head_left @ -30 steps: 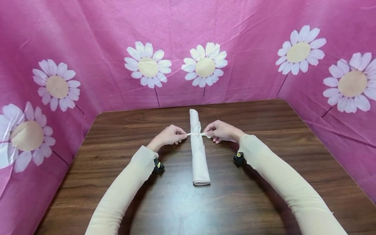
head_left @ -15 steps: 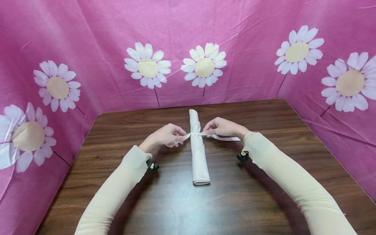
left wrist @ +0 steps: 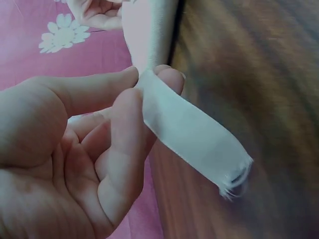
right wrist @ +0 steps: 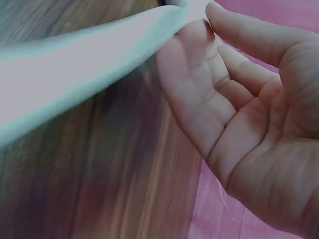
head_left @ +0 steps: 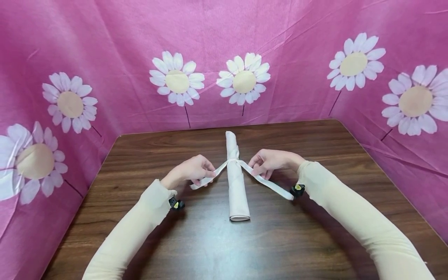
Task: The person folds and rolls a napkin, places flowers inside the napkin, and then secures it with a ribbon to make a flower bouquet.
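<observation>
A pale rolled cloth [head_left: 238, 190] lies lengthwise on the table, a white ribbon [head_left: 266, 183] tied round it above its middle. To the left of the roll, my left hand [head_left: 196, 169] pinches one ribbon tail between thumb and fingers. In the left wrist view that tail of ribbon [left wrist: 194, 137] sticks out past the fingertips and ends in a frayed edge. My right hand [head_left: 271, 162] pinches the other tail on the right side of the roll. The right wrist view shows this ribbon [right wrist: 99, 59] running blurred from the fingertips [right wrist: 172, 62] toward the camera.
The dark wood-grain table [head_left: 168, 241] reaches back to a pink curtain [head_left: 122, 58] printed with white daisies, which hangs behind and along both sides. A small black wrist camera [head_left: 176, 203] sits at the left cuff, another black camera [head_left: 297, 190] at the right.
Both hands have moved outward from the roll, the ribbon tails sliding through them. More ribbon shows on each side, the right tail now hanging toward the near right. The roll stays in place.
</observation>
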`<act>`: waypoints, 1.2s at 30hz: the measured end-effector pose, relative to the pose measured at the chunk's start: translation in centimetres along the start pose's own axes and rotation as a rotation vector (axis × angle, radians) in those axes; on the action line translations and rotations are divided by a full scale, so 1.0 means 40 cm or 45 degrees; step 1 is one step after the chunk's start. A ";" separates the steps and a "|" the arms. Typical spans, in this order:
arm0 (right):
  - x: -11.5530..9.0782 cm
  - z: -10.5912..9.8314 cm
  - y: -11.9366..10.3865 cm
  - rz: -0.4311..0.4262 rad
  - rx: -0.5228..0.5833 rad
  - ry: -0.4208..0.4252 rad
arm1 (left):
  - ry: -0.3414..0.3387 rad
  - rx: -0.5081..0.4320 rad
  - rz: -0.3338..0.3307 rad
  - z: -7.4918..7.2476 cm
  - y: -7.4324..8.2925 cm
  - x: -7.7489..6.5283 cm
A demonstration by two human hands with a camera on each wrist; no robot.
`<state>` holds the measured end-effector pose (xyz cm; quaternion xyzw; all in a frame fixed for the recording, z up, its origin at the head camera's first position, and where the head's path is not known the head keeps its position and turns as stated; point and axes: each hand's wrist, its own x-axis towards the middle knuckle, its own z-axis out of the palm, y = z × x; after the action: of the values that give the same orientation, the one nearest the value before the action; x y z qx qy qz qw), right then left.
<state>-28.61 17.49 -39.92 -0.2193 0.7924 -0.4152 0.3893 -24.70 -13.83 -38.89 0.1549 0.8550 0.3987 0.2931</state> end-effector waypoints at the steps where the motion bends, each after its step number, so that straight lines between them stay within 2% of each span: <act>1: -0.002 0.003 0.005 0.015 0.014 -0.003 | 0.001 0.002 -0.014 0.002 -0.004 -0.003; 7: -0.010 0.024 0.029 0.091 0.119 -0.022 | 0.050 -0.010 -0.043 0.018 -0.033 -0.012; 11: -0.009 0.036 0.035 0.090 0.098 -0.047 | 0.026 -0.071 -0.028 0.031 -0.051 -0.014; 15: -0.002 0.047 0.035 0.094 0.090 -0.017 | -0.002 -0.106 -0.003 0.045 -0.061 -0.017; 26: 0.014 0.061 0.035 0.047 0.229 0.010 | 0.033 -0.126 -0.012 0.073 -0.053 -0.024; 36: 0.018 0.075 0.034 0.029 0.428 0.045 | 0.012 -0.095 0.020 0.099 -0.058 -0.009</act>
<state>-26.68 16.29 -42.42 -0.1348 0.7209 -0.5412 0.4114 -22.01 -13.14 -42.56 0.1486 0.8397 0.4335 0.2915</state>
